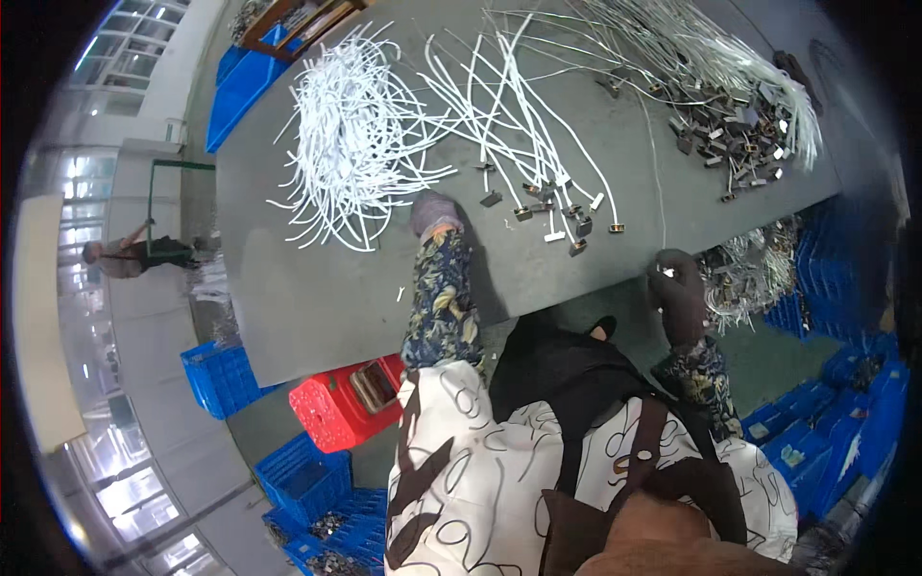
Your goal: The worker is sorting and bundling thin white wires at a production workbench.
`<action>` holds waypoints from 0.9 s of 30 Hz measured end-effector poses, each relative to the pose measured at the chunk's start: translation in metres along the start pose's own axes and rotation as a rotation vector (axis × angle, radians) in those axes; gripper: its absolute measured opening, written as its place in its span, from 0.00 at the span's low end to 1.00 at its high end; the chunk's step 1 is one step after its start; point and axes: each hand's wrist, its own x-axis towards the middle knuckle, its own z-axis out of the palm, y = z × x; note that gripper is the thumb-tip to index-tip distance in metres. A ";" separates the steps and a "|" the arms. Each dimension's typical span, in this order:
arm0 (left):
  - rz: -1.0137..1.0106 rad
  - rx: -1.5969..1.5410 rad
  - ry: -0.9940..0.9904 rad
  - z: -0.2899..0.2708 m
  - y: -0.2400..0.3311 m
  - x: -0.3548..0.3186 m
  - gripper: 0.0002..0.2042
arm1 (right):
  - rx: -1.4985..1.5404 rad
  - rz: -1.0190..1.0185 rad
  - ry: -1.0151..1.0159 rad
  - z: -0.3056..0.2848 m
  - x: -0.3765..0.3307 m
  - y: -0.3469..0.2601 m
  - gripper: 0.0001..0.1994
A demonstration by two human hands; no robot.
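A thin white cable [657,182] runs across the grey table [317,298] down to its near edge, where the gloved right hand [677,288] pinches its end, while the gloved left hand [434,213] rests on the tabletop just beside loose white cables [355,134], its grip impossible to tell.

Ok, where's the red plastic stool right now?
In the head view the red stool sits on the floor at lower left, just below the near edge of the grey table, beside the blue crates and left of the person's patterned left sleeve.
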 end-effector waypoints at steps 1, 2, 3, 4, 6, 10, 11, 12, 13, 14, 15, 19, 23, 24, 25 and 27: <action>0.056 -0.047 0.089 0.000 0.005 -0.016 0.17 | -0.023 0.019 0.031 -0.002 0.000 -0.004 0.08; 0.109 -0.095 0.188 -0.004 0.002 -0.037 0.17 | 0.120 0.199 0.038 -0.002 -0.002 -0.017 0.09; 0.100 -0.163 0.238 0.002 -0.025 -0.034 0.15 | 0.275 0.360 0.039 -0.005 0.000 -0.028 0.09; 0.140 0.024 0.182 0.015 -0.056 -0.021 0.11 | 0.315 0.340 0.014 -0.010 0.000 -0.028 0.09; 0.332 -0.128 0.278 0.066 -0.141 -0.002 0.11 | 0.336 0.385 0.006 -0.026 -0.007 -0.025 0.09; 0.319 -1.417 -0.131 0.063 -0.070 -0.051 0.08 | 0.311 0.392 0.025 -0.039 -0.025 -0.019 0.10; 0.185 -1.757 -0.274 0.017 -0.009 -0.111 0.07 | 0.454 0.412 -0.039 -0.034 -0.022 -0.028 0.10; 0.635 -1.237 0.181 0.012 0.037 -0.150 0.07 | 0.461 0.410 -0.025 -0.031 -0.016 -0.029 0.10; 1.003 -0.632 0.587 0.018 0.077 -0.172 0.08 | 0.286 0.148 -0.111 -0.028 -0.007 -0.023 0.10; 1.008 -0.770 0.234 0.040 0.103 -0.164 0.12 | 0.106 -0.113 -0.197 -0.024 -0.003 -0.022 0.09; 0.802 -1.453 -0.385 0.027 0.147 -0.201 0.12 | 0.112 -0.108 -0.185 -0.021 -0.002 -0.030 0.09; 0.817 -1.450 -0.323 0.049 0.212 -0.214 0.11 | 0.096 0.098 -0.416 -0.037 -0.029 -0.023 0.10; 1.121 -0.929 0.204 0.068 0.215 -0.168 0.08 | -0.193 0.029 -0.213 -0.084 -0.151 0.048 0.11; 0.839 -1.528 -0.264 0.055 0.221 -0.168 0.07 | -0.690 -0.344 -0.295 -0.102 -0.184 0.091 0.12; 0.429 -2.049 -0.749 0.043 0.225 -0.162 0.07 | -0.767 -0.251 -0.407 -0.113 -0.214 0.121 0.11; 0.518 -2.049 -0.667 0.025 0.228 -0.147 0.08 | -0.837 -0.151 -0.506 -0.120 -0.243 0.140 0.10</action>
